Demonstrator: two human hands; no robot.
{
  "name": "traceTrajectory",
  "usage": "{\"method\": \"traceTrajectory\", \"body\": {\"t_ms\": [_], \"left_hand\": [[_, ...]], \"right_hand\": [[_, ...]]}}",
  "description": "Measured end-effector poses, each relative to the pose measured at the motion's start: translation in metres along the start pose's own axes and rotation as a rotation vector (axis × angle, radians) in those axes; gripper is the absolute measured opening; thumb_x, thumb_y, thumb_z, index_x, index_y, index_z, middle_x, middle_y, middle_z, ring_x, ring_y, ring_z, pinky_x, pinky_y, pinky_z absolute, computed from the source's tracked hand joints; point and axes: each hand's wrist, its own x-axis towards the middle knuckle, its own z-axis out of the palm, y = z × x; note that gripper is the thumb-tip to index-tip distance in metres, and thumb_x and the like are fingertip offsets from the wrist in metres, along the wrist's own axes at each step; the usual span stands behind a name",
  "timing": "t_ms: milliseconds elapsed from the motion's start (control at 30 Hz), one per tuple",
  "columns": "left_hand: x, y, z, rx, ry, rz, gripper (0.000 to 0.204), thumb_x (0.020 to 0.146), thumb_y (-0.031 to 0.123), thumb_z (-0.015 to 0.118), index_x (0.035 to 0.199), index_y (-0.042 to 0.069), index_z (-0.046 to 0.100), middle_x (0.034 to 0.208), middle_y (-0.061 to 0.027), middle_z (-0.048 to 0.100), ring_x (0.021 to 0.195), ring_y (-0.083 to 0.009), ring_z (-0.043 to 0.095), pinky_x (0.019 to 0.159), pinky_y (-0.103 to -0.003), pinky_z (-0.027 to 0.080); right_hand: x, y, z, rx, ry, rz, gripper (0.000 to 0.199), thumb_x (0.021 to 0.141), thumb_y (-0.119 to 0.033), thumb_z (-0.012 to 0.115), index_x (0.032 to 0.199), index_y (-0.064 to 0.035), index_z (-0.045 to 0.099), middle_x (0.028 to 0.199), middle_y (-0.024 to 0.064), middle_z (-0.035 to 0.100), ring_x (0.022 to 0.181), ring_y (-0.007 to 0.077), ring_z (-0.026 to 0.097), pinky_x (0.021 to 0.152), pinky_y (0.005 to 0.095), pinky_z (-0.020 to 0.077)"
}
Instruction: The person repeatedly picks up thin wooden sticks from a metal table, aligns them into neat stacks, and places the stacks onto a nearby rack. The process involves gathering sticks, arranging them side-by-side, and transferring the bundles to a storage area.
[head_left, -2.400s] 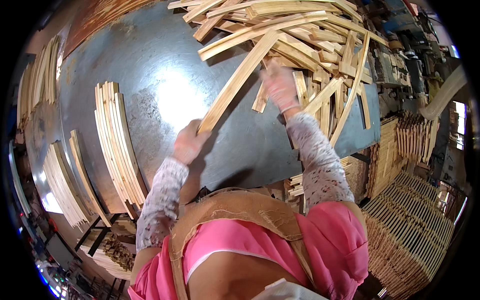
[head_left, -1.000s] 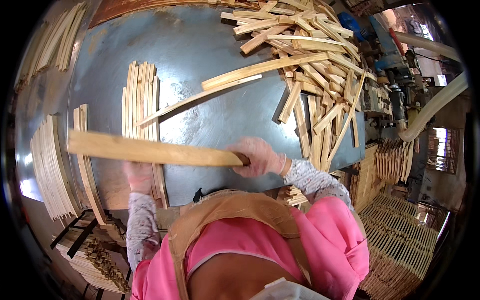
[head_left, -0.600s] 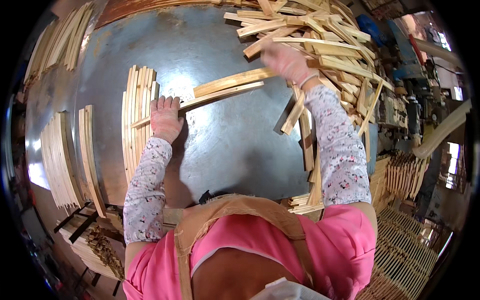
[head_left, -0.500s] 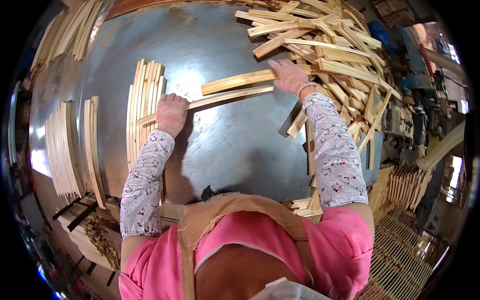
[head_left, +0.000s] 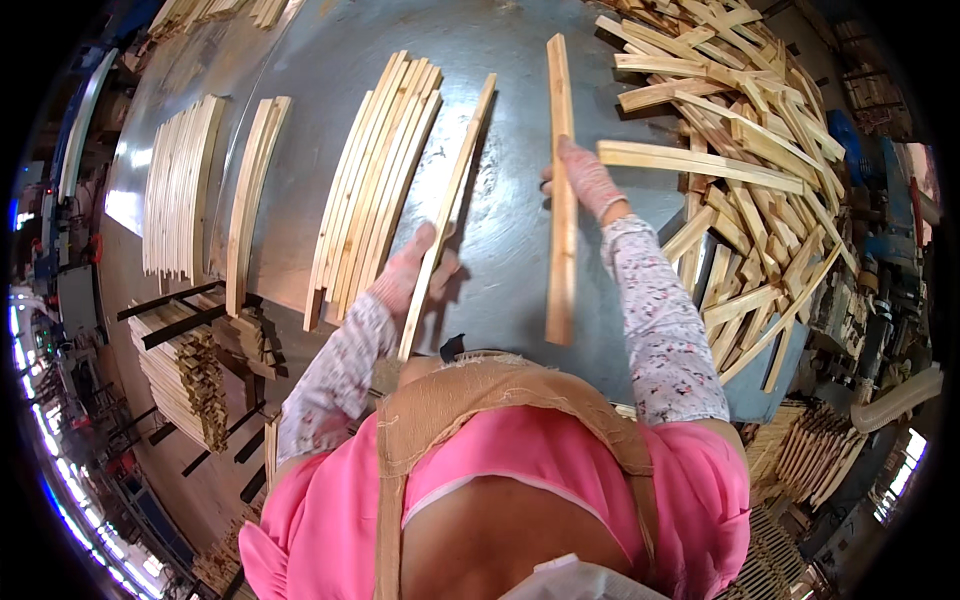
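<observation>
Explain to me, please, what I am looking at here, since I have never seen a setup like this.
There is no robot: these are a person's own hands. Every picture comes from one wide fisheye camera on the person's head, looking down, so straight edges bend near the rim.

The left hand holds a thin wooden strip; the right hand grips a broader wooden strip.

Beneath is a grey metal table. On its right lies a jumbled wood pile; left of the hands are a neat bundle, a narrower group and a pale bundle.
</observation>
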Motion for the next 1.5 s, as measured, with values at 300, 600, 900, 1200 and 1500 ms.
{"method": "traceTrajectory", "body": {"t_ms": [300,600,900,1200,1500], "left_hand": [[-0.007,0.022,-0.022,-0.07,-0.065,0.158,0.053,0.107,0.04,0.067,0.145,0.003,0.06,0.102,-0.0139,0.076,0.087,-0.0192,0.074,0.078,-0.035,0.065],[-0.013,-0.004,-0.025,1.437,0.669,0.482,0.041,0.098,0.037,0.07,0.116,0.0,0.073,0.123,-0.019,0.071,0.115,-0.0359,0.068,0.101,-0.045,0.053],[0.018,-0.023,-0.071,1.903,0.842,0.766,0.082,0.091,0.035,0.076,0.162,0.008,0.043,0.161,-0.0199,0.044,0.153,-0.0376,0.037,0.133,-0.056,0.018],[0.008,-0.02,0.038,1.977,0.186,0.148,0.066,0.095,0.04,0.07,0.152,0.01,0.053,0.111,-0.0196,0.074,0.107,-0.0393,0.072,0.095,-0.052,0.056],[-0.053,0.063,-0.07,1.836,0.497,0.875,0.068,0.091,0.024,0.078,0.152,0.001,0.057,0.133,-0.0247,0.071,0.119,-0.0393,0.072,0.1,-0.046,0.059]], "right_hand": [[-0.009,0.09,0.179,-1.077,0.197,-0.396,0.051,0.103,-0.049,0.058,0.125,-0.0046,0.069,0.111,0.0274,0.075,0.107,0.0453,0.073,0.095,0.0502,0.0584],[-0.002,0.136,0.157,-0.359,-0.346,-0.218,0.033,0.106,-0.034,0.065,0.1,-0.0006,0.067,0.073,0.0118,0.067,0.065,0.0298,0.067,0.052,0.0399,0.049],[0.027,0.076,-0.038,0.688,0.35,-0.256,0.026,0.11,-0.028,0.062,0.095,-0.0077,0.053,0.067,0.0005,0.048,0.053,0.0126,0.044,0.046,0.0279,0.0313],[-0.069,0.175,0.054,0.314,-0.074,-0.073,0.02,0.108,-0.024,0.064,0.096,-0.008,0.061,0.075,0.0036,0.062,0.059,0.0161,0.056,0.051,0.0335,0.0453],[-0.091,0.21,-0.061,0.269,0.161,-0.12,0.035,0.104,-0.021,0.07,0.135,-0.0063,0.068,0.1,0.0035,0.069,0.082,0.0137,0.064,0.07,0.0278,0.0535]]}}
